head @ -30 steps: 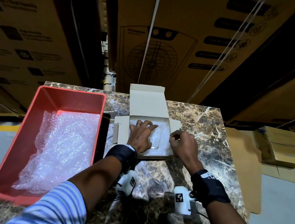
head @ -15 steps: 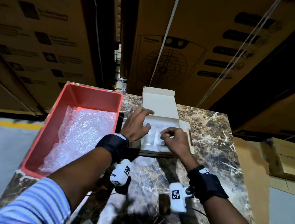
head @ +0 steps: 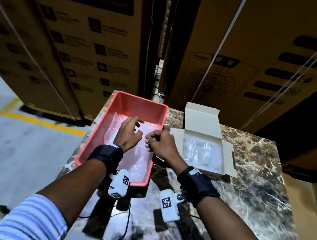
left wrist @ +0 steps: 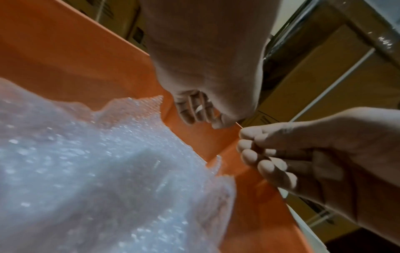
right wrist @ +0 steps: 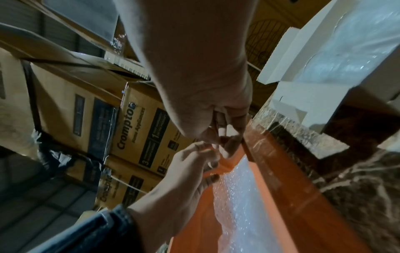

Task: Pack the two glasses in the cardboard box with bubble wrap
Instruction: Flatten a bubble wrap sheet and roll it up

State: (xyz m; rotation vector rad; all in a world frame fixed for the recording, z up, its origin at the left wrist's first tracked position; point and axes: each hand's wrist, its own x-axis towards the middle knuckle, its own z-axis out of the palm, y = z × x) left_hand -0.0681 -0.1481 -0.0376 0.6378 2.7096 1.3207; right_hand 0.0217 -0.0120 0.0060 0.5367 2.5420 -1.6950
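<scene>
Glasses (head: 198, 151), two of them, lie side by side in the open white box (head: 201, 118), under clear bubble wrap, and the box sits on the worktop (head: 255, 183) just right of the tray (head: 100, 132). We take the red tray as our landmark. More bubble wrap (head: 139, 157) fills its floor.

On the cartons (right wrist: 134, 126) stacked behind the tray we read "Crompton" in the right wrist view; the smaller print beneath is too blurred to read. Another carton behind the box bears a line drawing of a fan.

Our left hand (head: 129, 134) hovers over the far half of the tray, palm down, fingers spread and loosely bent, gripping nothing. Our right hand (head: 159, 145) hangs over the tray's right rim with its fingers curled inward toward the palm; whether they pinch an edge of the wrap we cannot tell. The two hands are close together, fingertips nearly meeting. Each wrist wears a black band with a white camera block carrying a square coded marker.

Below the tray the worktop is dark brown marble with pale veins. Left of it lies grey floor with yellow lines.
</scene>
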